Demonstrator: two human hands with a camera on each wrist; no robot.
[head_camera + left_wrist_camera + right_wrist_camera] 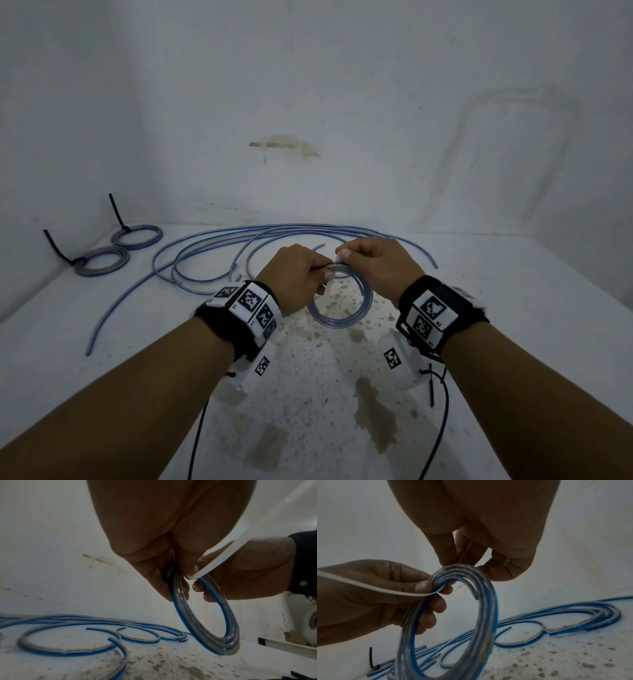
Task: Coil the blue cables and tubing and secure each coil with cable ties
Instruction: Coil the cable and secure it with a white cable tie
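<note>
Loose tubing (pixel 212 253) sprawls across our stained white table (pixel 513 308). Our left hand (pixel 294 274) grips the coil (pixel 339 308) and a white cable tie (pixel 221 559); our right hand (pixel 376 267) pinches the coil's top.

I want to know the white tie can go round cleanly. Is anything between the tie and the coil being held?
Nothing visible. The white cable tie already lies against the top of the coil, which both hands hold: left hand, right hand. Loose tubing lies behind, apart.

White tie's (pixel 368 586) end beyond frame's edge.
</note>
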